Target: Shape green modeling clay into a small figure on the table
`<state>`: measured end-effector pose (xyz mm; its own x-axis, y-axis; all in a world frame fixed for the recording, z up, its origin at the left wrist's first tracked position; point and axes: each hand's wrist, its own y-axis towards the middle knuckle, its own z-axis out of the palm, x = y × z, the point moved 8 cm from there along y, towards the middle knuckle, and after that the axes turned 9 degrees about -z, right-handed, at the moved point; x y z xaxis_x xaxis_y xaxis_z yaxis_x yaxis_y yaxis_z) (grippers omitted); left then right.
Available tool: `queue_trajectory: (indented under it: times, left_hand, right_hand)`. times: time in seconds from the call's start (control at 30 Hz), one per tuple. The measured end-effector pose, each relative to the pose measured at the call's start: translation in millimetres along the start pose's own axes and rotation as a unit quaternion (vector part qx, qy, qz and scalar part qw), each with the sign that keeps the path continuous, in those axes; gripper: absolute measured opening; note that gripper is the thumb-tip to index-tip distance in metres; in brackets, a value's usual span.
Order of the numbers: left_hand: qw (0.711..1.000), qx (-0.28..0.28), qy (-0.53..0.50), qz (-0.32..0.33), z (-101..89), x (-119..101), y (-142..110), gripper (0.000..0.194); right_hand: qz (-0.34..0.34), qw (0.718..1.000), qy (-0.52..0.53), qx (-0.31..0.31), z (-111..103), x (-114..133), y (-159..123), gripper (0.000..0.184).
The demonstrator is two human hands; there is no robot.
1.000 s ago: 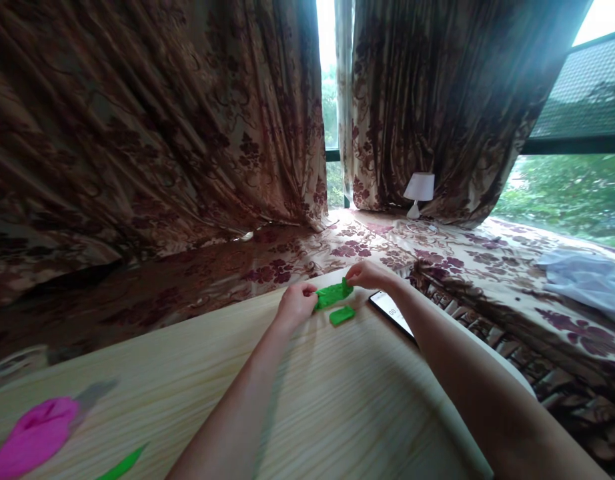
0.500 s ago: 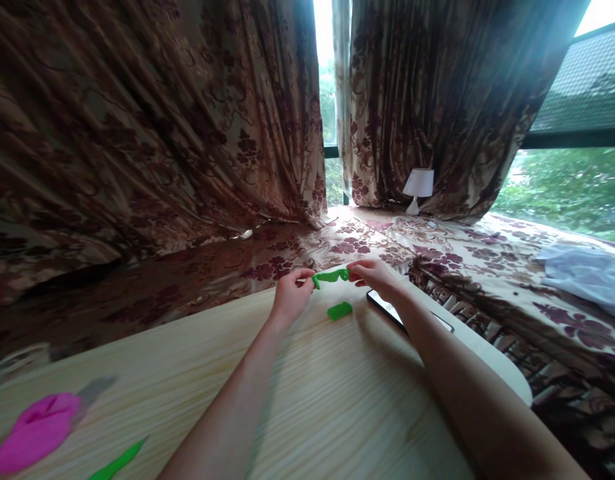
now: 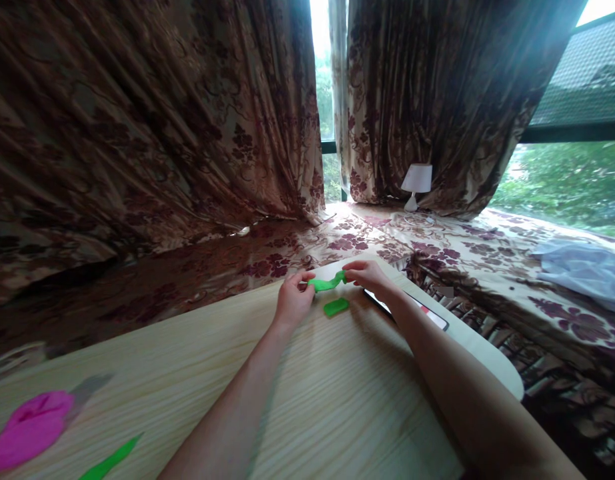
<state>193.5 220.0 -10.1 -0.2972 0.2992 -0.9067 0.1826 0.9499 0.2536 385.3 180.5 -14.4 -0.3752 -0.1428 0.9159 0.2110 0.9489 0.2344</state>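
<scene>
green strip [image 3: 325, 285] partly hidden, phone [image 3: 435, 318] half-covered

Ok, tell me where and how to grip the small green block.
Probably pinch the green block by its long edges, from above and the near side: it lies flat, longer left to right, with the green strip held between left hand and right hand just beyond.

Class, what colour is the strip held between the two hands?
The strip is bright green; it shows in the head view.
</scene>
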Motion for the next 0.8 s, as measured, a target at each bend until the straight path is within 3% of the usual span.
queue_trajectory:
  times: [0.33,0.5,0.8]
  left_hand:
    - [0.998,0.026,0.001,-0.06,7.5,13.9,-1.6,0.024]
    - [0.997,0.029,0.009,-0.072,7.8,16.7,-1.1,0.034]
    - [0.995,0.028,0.027,-0.088,7.3,16.9,-1.1,0.021]
  right_hand:
    - [-0.016,0.996,-0.088,-0.002,1.6,-12.0,6.7,0.023]
    - [-0.04,0.987,-0.157,-0.016,-3.2,-18.4,10.9,0.024]
    - [-0.05,0.974,-0.222,0.013,-0.8,-2.0,2.5,0.019]
